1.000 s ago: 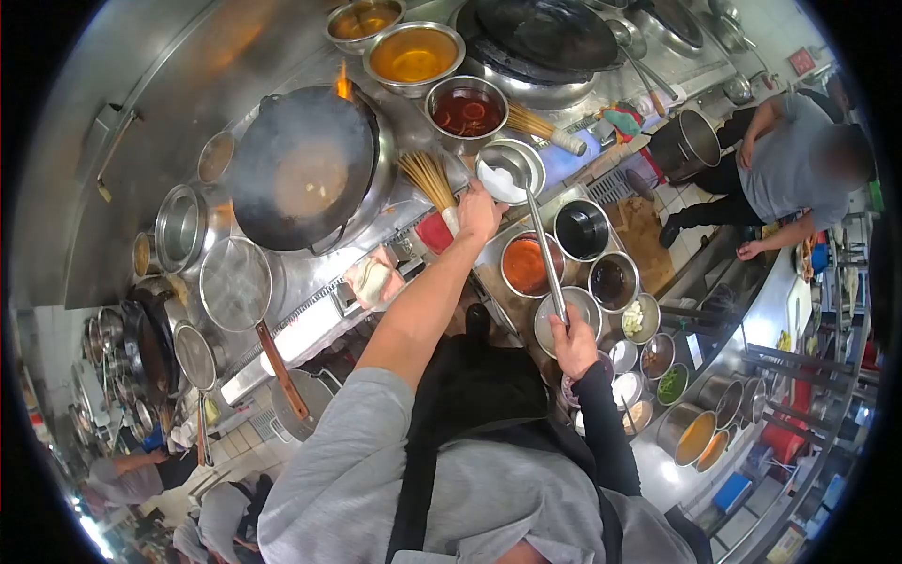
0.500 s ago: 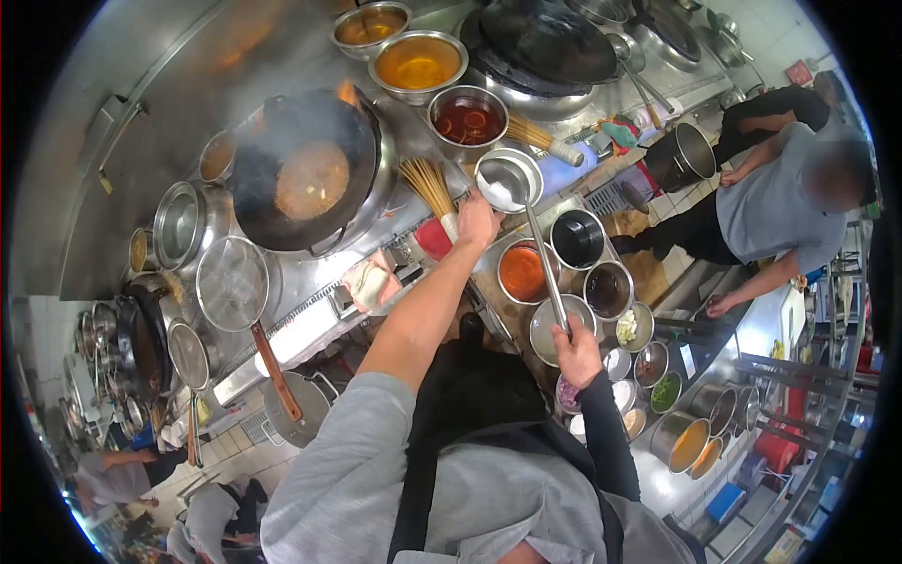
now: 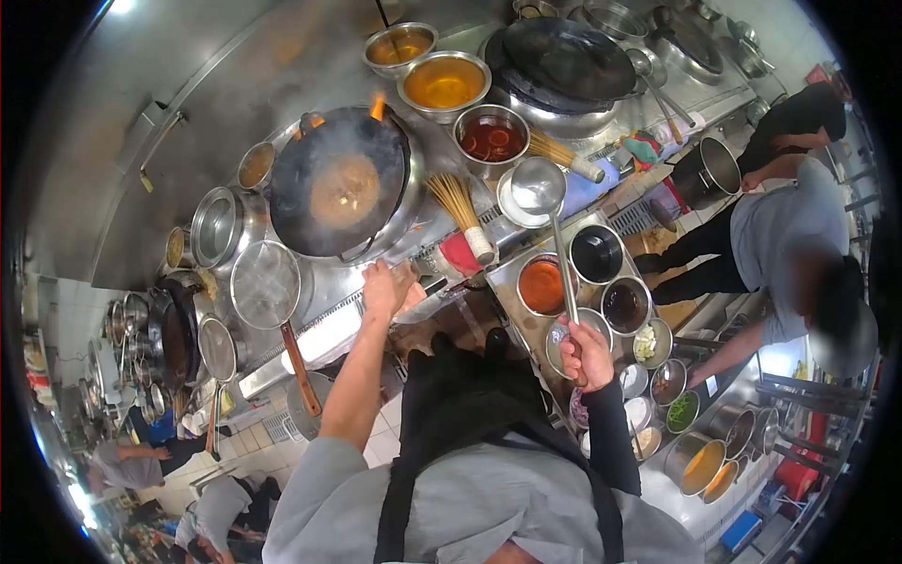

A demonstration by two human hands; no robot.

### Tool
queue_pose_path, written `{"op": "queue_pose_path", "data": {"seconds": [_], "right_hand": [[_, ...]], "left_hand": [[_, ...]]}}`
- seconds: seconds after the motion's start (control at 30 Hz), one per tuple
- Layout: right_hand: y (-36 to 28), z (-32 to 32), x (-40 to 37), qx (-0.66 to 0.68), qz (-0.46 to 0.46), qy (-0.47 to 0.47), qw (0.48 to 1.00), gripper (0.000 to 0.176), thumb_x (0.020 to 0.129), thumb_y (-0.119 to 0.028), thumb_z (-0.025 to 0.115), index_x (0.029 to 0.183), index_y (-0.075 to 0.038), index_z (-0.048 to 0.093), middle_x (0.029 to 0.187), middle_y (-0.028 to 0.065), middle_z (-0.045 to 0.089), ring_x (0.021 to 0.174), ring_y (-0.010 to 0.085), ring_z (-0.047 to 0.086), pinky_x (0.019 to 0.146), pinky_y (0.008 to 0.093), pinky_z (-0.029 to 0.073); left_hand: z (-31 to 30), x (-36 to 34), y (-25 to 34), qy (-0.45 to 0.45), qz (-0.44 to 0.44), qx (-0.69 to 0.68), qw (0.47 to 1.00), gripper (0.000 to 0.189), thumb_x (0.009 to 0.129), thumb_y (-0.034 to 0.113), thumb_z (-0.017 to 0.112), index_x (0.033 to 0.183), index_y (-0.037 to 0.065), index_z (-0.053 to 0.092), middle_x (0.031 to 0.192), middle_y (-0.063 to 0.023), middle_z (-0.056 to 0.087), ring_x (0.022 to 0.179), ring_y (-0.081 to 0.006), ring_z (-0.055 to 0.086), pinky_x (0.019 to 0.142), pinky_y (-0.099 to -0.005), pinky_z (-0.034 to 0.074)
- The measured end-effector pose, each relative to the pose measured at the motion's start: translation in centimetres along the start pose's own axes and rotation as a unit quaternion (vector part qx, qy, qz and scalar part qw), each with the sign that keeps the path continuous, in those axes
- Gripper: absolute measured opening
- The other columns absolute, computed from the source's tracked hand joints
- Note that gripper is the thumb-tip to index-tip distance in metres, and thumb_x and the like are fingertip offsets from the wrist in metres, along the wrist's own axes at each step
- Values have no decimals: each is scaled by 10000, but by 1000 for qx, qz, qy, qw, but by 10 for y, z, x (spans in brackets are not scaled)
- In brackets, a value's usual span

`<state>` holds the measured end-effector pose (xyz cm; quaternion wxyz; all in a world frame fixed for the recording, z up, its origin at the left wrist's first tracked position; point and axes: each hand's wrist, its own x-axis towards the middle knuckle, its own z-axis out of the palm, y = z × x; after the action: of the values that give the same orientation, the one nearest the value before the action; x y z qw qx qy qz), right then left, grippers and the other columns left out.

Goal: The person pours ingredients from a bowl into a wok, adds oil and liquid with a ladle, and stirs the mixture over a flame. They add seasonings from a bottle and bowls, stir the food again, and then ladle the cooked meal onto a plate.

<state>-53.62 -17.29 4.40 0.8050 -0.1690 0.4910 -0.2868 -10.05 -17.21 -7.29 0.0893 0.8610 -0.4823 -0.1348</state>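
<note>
My right hand (image 3: 587,355) is wrapped round the long handle of a steel ladle (image 3: 538,186). The ladle's bowl hangs over a white-looking container (image 3: 514,204) at the stove's front edge. My left hand (image 3: 383,288) is at the stove's front ledge, its fingers closed on a pale folded cloth (image 3: 413,295) that it mostly covers. Beyond it, a black wok (image 3: 296,202) steams on the burner with brownish liquid and food inside, flame at its far rim. A bamboo brush (image 3: 455,202) lies to the right of my left hand.
Sauce pots, including a red one (image 3: 543,287) and a dark one (image 3: 597,254), stand beside my right hand. A wire strainer (image 3: 266,285) rests left of the wok. Bowls of amber liquid (image 3: 444,85) stand behind. A co-worker (image 3: 789,226) bends over the counter at right.
My left hand has left the white container and come back left onto the cloth. The ladle has lifted out of the container. The co-worker has leaned down and reached towards the small containers.
</note>
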Motion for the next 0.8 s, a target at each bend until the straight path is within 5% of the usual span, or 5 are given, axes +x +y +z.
{"op": "queue_pose_path", "data": {"seconds": [0.2,0.5,0.7,0.73,0.8], "right_hand": [[15,18,4,-28,-45,56,997,275,1078,-278,590,1282,-94,593,732,-11,506,470,66,400,389,245,308],[42,44,8,-14,-103,79,991,271,1082,-258,569,1269,-63,598,723,1,511,472,65,398,389,236,307],[55,41,8,151,-55,-51,986,348,1100,-283,538,1370,-65,566,744,-25,477,483,42,380,386,213,327],[55,46,6,144,-45,-65,986,387,1104,-300,533,1414,-69,545,754,-35,469,478,31,375,380,206,335],[52,59,5,131,-29,-88,987,386,1102,-301,538,1409,-67,547,754,-34,472,474,33,377,378,207,333]], "left_hand": [[1,-13,-42,-169,2,92,981,964,743,563,867,1379,-68,513,1372,-254,598,1289,-393,581,1063,-463,510],[30,-1,-60,-164,25,65,984,919,807,463,838,1433,-78,439,1361,-277,600,1239,-387,639,1027,-429,541],[10,-14,-77,-137,19,-122,983,703,880,325,719,1388,-103,489,1171,-252,707,1051,-388,727,940,-446,590],[-4,-25,-79,-183,-35,-313,931,658,871,287,702,1364,-103,509,1156,-249,711,1038,-384,731,925,-448,597],[-25,-51,-84,-238,-135,-650,709,572,854,210,669,1318,-103,550,1127,-242,718,1011,-376,737,895,-452,612]]}}
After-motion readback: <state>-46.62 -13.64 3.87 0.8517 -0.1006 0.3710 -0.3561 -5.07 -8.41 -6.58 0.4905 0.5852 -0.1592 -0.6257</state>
